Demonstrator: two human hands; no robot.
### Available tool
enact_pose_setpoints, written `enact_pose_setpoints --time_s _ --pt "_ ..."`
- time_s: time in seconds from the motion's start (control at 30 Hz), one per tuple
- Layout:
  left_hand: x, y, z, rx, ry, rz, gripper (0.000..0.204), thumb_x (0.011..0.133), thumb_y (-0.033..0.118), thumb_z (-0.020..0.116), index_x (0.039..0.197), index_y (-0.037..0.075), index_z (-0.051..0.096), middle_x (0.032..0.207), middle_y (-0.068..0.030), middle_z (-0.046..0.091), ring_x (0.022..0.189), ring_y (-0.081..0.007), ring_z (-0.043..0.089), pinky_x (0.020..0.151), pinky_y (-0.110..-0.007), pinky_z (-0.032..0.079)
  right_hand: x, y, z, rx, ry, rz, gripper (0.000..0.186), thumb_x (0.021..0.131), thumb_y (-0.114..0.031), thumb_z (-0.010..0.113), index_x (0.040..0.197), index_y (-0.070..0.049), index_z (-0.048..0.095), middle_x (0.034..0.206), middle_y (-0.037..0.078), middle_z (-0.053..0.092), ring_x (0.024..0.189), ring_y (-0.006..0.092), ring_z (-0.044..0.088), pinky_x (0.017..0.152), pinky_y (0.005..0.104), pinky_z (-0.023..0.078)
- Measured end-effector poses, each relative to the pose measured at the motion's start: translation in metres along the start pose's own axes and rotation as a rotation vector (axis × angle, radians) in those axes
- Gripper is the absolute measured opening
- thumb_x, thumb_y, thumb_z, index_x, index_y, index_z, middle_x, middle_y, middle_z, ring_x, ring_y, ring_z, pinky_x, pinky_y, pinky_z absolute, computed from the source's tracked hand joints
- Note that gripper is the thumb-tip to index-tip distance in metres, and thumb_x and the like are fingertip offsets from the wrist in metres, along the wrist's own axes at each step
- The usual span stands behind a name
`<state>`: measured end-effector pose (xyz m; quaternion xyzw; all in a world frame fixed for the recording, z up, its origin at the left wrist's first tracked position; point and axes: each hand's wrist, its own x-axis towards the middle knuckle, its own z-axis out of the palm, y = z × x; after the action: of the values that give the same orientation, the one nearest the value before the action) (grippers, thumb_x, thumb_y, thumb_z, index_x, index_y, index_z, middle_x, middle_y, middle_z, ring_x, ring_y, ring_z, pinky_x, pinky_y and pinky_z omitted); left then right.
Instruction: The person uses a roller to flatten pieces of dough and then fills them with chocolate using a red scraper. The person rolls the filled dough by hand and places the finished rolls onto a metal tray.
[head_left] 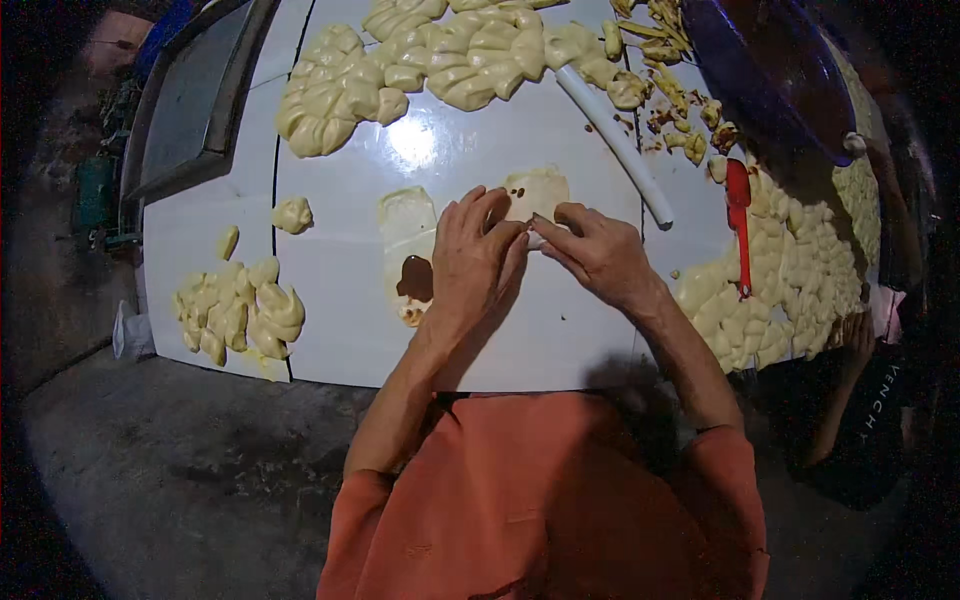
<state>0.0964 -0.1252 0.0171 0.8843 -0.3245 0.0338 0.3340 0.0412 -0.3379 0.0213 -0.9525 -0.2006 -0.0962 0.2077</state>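
Note:
At the middle of the white table, my left hand [472,245] and my right hand [598,252] meet with bent fingers over the near end of a flat dough strip [540,186]. Both pinch its folded edge; the fingers partly cover it. Small dark brown specks dot the strip's far part. Left of my left hand lies a second dough strip [408,215], flat on the table. A glossy dark brown filling [414,278], like chocolate, sits on its near half, with browned bits at the near end.
A white tube [618,150] lies slantwise beyond my right hand. Dough pieces lie at far left [325,95], near left [235,305] and right [790,270]. A red spatula [739,220], dark purple basin [780,80] and metal tray [195,105] flank the work area. Another person's arm [845,385] shows at right.

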Motion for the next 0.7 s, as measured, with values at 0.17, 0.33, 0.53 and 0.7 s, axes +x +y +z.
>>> enact_pose_setpoints --time_s 0.17,0.33,0.53,0.7 --pt "0.006 0.011 -0.016 -0.068 -0.028 0.101 0.029 0.082 0.016 0.081 0.108 0.009 0.072 0.128 -0.02 0.063 0.117 -0.0388 0.062 0.096 -0.048 0.051 0.004 0.001 -0.003 0.051 -0.054 0.089 0.035 0.09 -0.026 0.074 0.123 -0.013 0.071 0.106 0.009 0.065 0.085 0.0253 0.068 0.07 0.0369 0.056" --pt "0.006 -0.007 -0.006 0.038 -0.016 0.18 0.028 0.083 0.018 0.077 0.11 0.011 0.072 0.124 -0.0142 0.063 0.119 -0.0338 0.06 0.1 -0.047 0.049 0.001 0.004 -0.004 0.025 0.005 -0.01 0.035 0.09 -0.027 0.074 0.121 -0.013 0.072 0.102 0.01 0.066 0.083 0.0255 0.068 0.068 0.0363 0.056" --pt "0.017 -0.007 -0.016 -0.046 -0.044 0.054 0.02 0.084 0.014 0.079 0.102 0.008 0.075 0.121 -0.0164 0.068 0.111 -0.0362 0.065 0.095 -0.043 0.053 0.008 0.014 -0.006 0.153 0.019 0.13 0.028 0.089 -0.017 0.075 0.117 -0.011 0.072 0.1 0.01 0.067 0.081 0.026 0.069 0.067 0.0347 0.056" --pt "0.007 -0.022 -0.007 -0.088 0.05 0.13 0.023 0.081 0.013 0.081 0.103 0.01 0.075 0.118 -0.0168 0.069 0.107 -0.0364 0.067 0.092 -0.045 0.055 0.009 0.01 -0.009 0.18 0.072 0.066 0.028 0.089 -0.016 0.075 0.115 -0.007 0.072 0.103 0.011 0.068 0.081 0.0275 0.07 0.07 0.0352 0.057"
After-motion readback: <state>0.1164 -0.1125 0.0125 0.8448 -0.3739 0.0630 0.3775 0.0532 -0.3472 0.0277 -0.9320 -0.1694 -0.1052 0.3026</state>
